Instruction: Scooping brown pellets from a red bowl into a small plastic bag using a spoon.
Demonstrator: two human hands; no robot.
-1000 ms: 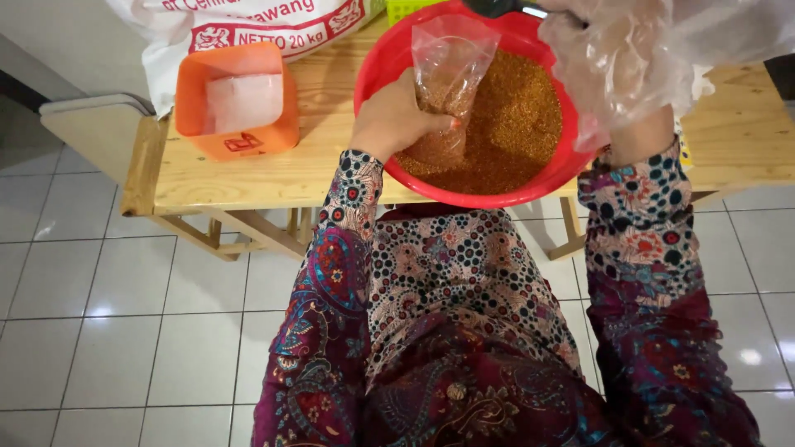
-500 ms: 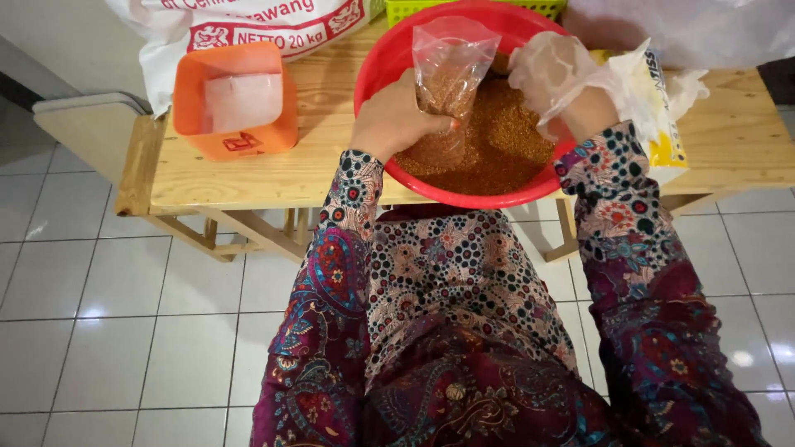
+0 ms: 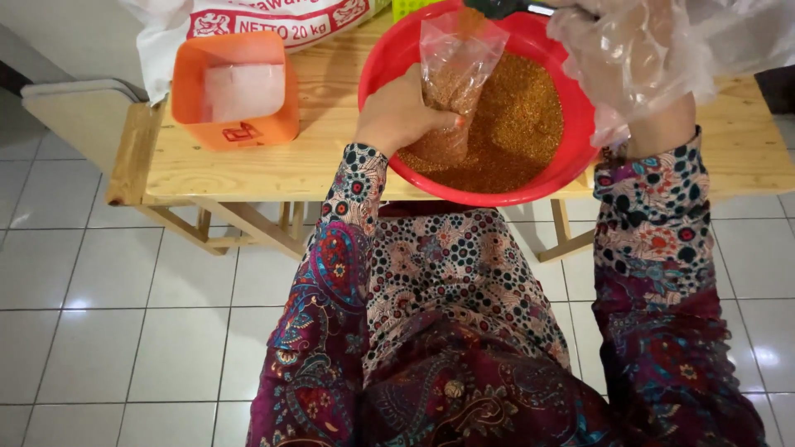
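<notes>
Left hand [image 3: 403,112] on clear bag [image 3: 454,83]

Big white sack [image 3: 248,21] w/ red label at table's back-left; clear plastic bag [image 3: 451,83] upright in red bowl [image 3: 571,157].

My low wooden table [image 3: 248,170] stands on white floor tiles [image 3: 124,331]; on it sit an orange tub [image 3: 236,124] at ten o'clock, a white sack [image 3: 265,21] at eleven, and a red basin [image 3: 571,157] at one

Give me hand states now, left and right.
Left hand: closed on the clear plastic bag, part-filled with brown granules, inside the red basin.
Right hand: in a clear plastic glove, raised over the basin; grip cannot be told.
</notes>
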